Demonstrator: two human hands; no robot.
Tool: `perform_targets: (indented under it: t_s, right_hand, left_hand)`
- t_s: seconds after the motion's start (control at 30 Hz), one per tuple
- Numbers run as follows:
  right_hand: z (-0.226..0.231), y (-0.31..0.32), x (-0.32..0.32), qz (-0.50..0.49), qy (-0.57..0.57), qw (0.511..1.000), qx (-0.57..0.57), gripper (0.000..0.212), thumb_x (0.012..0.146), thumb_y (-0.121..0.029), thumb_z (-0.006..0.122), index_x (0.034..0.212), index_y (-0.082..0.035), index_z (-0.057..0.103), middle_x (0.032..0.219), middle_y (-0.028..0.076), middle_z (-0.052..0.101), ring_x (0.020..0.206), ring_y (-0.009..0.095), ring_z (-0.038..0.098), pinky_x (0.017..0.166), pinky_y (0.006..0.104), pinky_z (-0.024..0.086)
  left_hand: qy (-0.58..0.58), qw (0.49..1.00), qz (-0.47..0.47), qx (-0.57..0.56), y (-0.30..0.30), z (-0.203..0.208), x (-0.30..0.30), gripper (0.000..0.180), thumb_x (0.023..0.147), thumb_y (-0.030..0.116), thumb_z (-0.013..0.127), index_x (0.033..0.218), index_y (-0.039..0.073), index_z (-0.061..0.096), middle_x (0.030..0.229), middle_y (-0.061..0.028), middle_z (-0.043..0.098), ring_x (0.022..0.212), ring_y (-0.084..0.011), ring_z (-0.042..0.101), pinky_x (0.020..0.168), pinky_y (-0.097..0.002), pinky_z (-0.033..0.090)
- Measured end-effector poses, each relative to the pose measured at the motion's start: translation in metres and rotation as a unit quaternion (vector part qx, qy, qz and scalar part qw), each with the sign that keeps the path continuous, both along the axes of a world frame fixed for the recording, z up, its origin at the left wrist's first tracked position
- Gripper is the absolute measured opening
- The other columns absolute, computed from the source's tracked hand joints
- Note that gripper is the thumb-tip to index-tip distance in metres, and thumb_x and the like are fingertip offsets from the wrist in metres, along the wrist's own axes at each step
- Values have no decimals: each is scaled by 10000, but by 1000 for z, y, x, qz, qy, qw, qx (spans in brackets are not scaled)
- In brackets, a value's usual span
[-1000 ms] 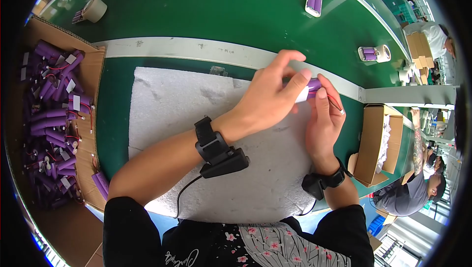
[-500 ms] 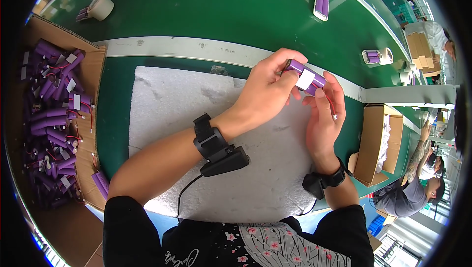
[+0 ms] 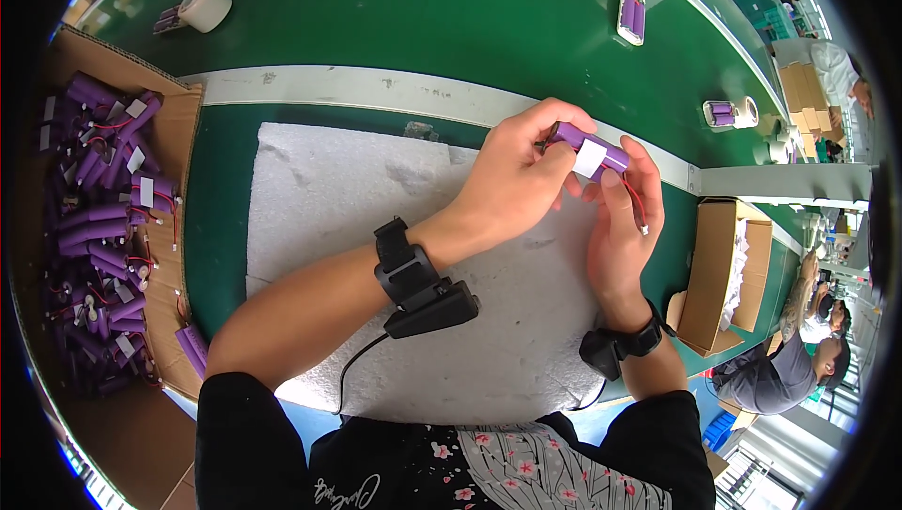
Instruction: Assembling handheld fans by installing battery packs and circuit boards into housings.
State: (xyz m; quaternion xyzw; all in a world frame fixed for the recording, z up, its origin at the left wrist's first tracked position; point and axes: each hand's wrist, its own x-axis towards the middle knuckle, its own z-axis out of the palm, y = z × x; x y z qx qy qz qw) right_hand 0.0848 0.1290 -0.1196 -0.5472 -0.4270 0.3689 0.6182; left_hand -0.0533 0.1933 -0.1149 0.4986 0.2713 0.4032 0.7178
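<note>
A purple battery pack [image 3: 590,159] with a white label is held tilted above the far right part of a pale foam sheet [image 3: 376,181]. My left hand [image 3: 512,167] grips its left end, thumb pressed beside the label and fingers wrapped behind. At the other end, my right hand [image 3: 625,219] closes thumb and fingers around the pack's right end. Red leads [image 3: 636,198] with a small white connector hang from that end over my right palm. The pack's underside and some of my fingertips are hidden.
A cardboard box [image 3: 174,181] of similar purple packs stands at left; one pack [image 3: 192,350] lies outside it. A smaller box [image 3: 705,275] with white pieces sits at right. Beyond a pale rail [image 3: 376,87], white rolls [image 3: 205,5] and packs rest on a green surface. A person [image 3: 775,374] sits at far right.
The rolls and packs on the far green surface have shifted slightly to the right. Both my hands, still holding the battery pack, have moved slightly right and nearer to me.
</note>
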Motion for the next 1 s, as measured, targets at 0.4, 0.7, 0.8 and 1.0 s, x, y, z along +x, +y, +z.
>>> perform_targets:
  t_s: [0.4, 0.7, 0.8, 1.0]
  right_hand:
    - [1, 0, -1, -21, -12, 1000, 3, 318, 908, -58, 544, 1223, -18, 528, 943, 34, 593, 770, 95, 518, 696, 235, 424]
    - [3, -1, -1, 8, 7, 1000, 0, 299, 901, -28, 520, 1199, -13, 533, 928, 39, 592, 772, 101, 523, 699, 237, 428]
    - [3, -1, -1, 13, 13, 1000, -2, 286, 898, -25, 519, 1183, -11, 536, 927, 41, 594, 774, 102, 525, 700, 237, 429]
    - [2, -1, 0, 17, 15, 1000, -2, 257, 894, -22, 525, 1150, -9, 542, 925, 42, 597, 779, 102, 529, 703, 235, 430]
  left_hand:
    - [-58, 997, -14, -53, -4, -1, 4, 249, 909, 1, 395, 1130, -20, 510, 946, -141, 607, 748, -192, 656, 580, -291, 533]
    - [-30, 999, -20, -33, -4, -1, 2, 244, 908, -5, 402, 1122, -18, 519, 947, -127, 608, 735, -169, 646, 574, -280, 528]
    - [-26, 999, -22, -28, -4, -1, 2, 244, 907, -9, 403, 1120, -16, 522, 950, -122, 608, 732, -161, 642, 573, -275, 527]
    - [-18, 999, -21, -25, -5, 0, 2, 248, 896, -23, 400, 1105, -19, 533, 947, -109, 602, 720, -145, 629, 567, -265, 521]
